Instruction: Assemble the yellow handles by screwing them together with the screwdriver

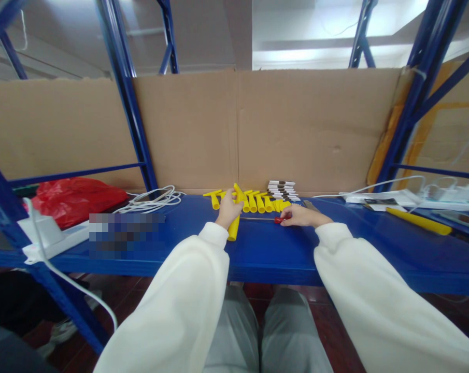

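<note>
My left hand [228, 208] is closed around a yellow T-shaped plastic tool [233, 230], its round handle pointing toward me. In my right hand [297, 215] is a screwdriver with a red handle [278, 220]. Its thin metal shaft lies level and points left at the yellow tool; whether the tip touches it I cannot tell. Just behind my hands stands a row of similar yellow T-shaped tools [261, 203], several of them side by side. Small yellow pieces [283, 205] lie near my right fingers, in front of a stack of white-and-black packets [283, 190].
The blue shelf [273, 251] is backed by cardboard [187, 129]. To the left are a red plastic bag [76, 199], coiled white cable [156, 199] and a power strip [63, 241]. A yellow-handled tool [418, 221] and white chargers [454, 192] lie to the right. Blue posts flank the space.
</note>
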A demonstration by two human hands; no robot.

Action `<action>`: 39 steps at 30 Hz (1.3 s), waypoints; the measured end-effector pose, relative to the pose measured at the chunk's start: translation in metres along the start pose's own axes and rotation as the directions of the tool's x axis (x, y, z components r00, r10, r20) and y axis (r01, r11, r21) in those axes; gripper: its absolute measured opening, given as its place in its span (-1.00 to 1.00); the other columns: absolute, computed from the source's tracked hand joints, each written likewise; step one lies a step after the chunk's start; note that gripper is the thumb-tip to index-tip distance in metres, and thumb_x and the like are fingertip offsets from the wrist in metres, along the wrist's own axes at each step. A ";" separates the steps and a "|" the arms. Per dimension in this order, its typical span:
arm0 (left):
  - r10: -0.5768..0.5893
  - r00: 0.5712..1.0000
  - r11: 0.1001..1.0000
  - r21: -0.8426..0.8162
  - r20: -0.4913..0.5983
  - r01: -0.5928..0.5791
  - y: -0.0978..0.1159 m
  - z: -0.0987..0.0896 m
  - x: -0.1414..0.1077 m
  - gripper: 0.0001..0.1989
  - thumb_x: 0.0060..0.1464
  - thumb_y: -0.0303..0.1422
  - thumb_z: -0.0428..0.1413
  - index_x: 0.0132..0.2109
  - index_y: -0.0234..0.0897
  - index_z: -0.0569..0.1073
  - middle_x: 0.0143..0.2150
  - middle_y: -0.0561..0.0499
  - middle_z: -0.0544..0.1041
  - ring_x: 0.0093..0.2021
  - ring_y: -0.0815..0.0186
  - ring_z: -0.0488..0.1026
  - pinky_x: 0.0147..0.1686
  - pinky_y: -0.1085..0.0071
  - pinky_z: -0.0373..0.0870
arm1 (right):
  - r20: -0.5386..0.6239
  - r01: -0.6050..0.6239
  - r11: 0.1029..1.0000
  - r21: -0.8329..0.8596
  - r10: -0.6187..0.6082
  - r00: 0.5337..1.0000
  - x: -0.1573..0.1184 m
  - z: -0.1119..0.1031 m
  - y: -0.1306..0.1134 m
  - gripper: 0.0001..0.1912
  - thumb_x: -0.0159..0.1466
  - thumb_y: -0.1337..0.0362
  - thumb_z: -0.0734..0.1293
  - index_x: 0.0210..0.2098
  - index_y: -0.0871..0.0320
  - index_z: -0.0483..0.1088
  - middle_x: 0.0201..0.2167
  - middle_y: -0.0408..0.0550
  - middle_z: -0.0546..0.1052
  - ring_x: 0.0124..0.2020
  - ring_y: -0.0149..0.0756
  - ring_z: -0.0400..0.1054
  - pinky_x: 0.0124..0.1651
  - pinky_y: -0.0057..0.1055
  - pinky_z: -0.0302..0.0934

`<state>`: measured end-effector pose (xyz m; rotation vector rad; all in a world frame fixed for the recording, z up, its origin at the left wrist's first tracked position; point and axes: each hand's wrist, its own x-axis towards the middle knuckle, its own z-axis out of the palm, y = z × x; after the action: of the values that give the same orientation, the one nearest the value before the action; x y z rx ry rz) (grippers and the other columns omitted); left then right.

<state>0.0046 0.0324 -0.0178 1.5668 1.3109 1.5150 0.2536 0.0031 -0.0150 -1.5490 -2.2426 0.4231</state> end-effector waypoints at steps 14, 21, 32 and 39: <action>-0.165 0.986 0.986 -0.025 -0.015 0.165 -0.015 0.000 0.010 -0.66 -0.14 -0.65 0.25 -0.18 -0.27 0.49 -0.58 0.24 0.31 -0.72 0.45 0.30 -0.59 0.53 0.20 | -0.348 -0.161 0.947 -0.277 0.058 0.936 -0.008 -0.013 0.004 -0.86 0.07 0.25 0.38 -0.39 0.08 0.35 -0.46 -0.11 0.52 -0.43 -0.30 0.33 -0.44 -0.46 -0.03; -0.140 0.990 0.990 0.035 -0.010 0.140 -0.017 0.000 0.011 -0.59 -0.16 -0.67 0.24 -0.13 -0.26 0.51 -0.57 0.26 0.32 -0.77 0.48 0.26 -0.60 0.52 0.22 | -0.402 -0.149 0.960 -0.237 0.043 0.915 -0.003 -0.009 0.008 -0.85 0.09 0.24 0.39 -0.35 0.08 0.34 -0.39 -0.09 0.54 -0.38 -0.27 0.35 -0.36 -0.46 0.06; -0.046 0.999 0.975 0.218 -0.001 0.045 -0.015 -0.001 0.008 -0.55 -0.11 -0.65 0.25 -0.02 -0.26 0.52 -0.44 0.17 0.46 -0.70 0.49 0.31 -0.59 0.56 0.27 | -0.438 -0.155 0.966 -0.206 0.050 0.898 -0.001 -0.006 0.009 -0.83 0.09 0.22 0.38 -0.35 0.07 0.33 -0.37 -0.09 0.54 -0.36 -0.26 0.37 -0.32 -0.45 0.11; -0.076 0.995 0.918 0.393 0.067 0.044 -0.015 0.000 0.009 -0.49 0.06 -0.56 0.19 0.18 -0.29 0.44 -0.22 0.00 0.59 -0.58 0.45 0.45 -0.49 0.54 0.36 | -0.458 -0.061 0.973 -0.222 -0.049 0.888 0.003 -0.005 0.021 -0.81 0.08 0.18 0.40 -0.35 0.07 0.34 -0.41 -0.12 0.52 -0.39 -0.28 0.37 -0.32 -0.45 0.14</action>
<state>-0.0008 0.0458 -0.0279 1.7893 1.6747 1.1848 0.2722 0.0132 -0.0198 -1.5646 -1.9575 -0.2047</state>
